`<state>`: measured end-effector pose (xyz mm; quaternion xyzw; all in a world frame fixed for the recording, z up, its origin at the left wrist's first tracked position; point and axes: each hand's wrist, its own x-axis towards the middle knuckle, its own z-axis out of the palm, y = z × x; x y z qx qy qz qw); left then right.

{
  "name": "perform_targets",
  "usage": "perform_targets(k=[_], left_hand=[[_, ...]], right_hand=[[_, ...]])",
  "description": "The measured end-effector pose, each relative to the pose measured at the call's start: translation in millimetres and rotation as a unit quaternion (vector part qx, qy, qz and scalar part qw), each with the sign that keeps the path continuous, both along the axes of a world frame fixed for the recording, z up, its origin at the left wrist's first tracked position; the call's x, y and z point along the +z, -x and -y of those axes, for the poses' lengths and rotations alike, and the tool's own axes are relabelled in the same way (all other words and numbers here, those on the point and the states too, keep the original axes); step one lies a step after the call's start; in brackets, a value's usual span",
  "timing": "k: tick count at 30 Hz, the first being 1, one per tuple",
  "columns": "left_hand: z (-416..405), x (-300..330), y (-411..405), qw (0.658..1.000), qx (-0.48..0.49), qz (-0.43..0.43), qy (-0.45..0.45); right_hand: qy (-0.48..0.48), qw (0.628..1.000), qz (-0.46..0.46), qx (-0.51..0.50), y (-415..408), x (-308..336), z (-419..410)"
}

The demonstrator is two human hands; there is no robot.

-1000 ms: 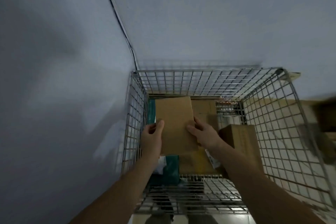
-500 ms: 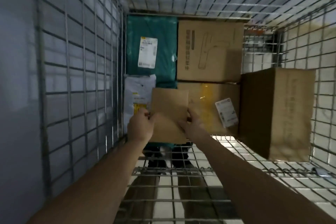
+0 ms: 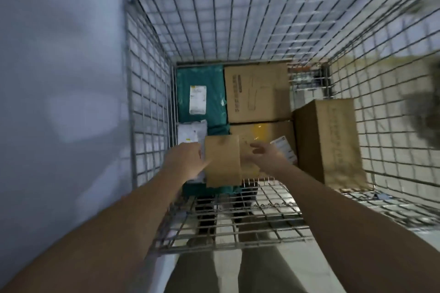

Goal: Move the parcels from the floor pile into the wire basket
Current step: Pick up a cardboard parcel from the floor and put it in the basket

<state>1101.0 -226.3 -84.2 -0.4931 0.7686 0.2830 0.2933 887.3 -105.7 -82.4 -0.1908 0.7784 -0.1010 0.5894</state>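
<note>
— Where's the parcel (image 3: 222,162)?

— Low in the basket (image 3: 152,74), lying on a green bag (image 3: 201,93) beside the yellow-taped box (image 3: 262,135). It's plain brown card, flat, long axis running from the near wall toward the far one.

— And the hands?

— Left hand (image 3: 188,162) lies against its left edge; fingers hidden, so I can't tell the grip. Right hand (image 3: 264,156) hovers at its right edge, fingers loosely spread, holding nothing.

Parcel sorting or storage room: indicated by wire basket (image 3: 152,78) stocked with labelled parcels (image 3: 257,95), bare wall (image 3: 59,78), tiled floor (image 3: 392,126).
</note>
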Motion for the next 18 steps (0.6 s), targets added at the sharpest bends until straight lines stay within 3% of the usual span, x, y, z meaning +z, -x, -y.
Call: perform_targets(k=[4, 9, 12, 18], left_hand=[[8.7, 141.3, 4.6, 0.988, -0.129, -0.023, 0.077], [-7.6, 284.0, 43.4, 0.955, -0.279, -0.030, 0.095], [-41.1, 354.9, 100.2, 0.924, -0.360, -0.051, 0.119], [-168.4, 455.0, 240.3, 0.862, -0.448, -0.152, 0.183]], right_hand=[[0.053, 0.993, -0.065, 0.081, 18.7, 150.3, -19.3], [0.060, 0.942, -0.215, 0.251, 47.8, 305.4, -89.4], [0.066, 0.929, -0.279, 0.236, 76.0, 375.2, -151.1], [0.052, 0.923, -0.364, 0.116, 156.7, 462.8, -304.5]])
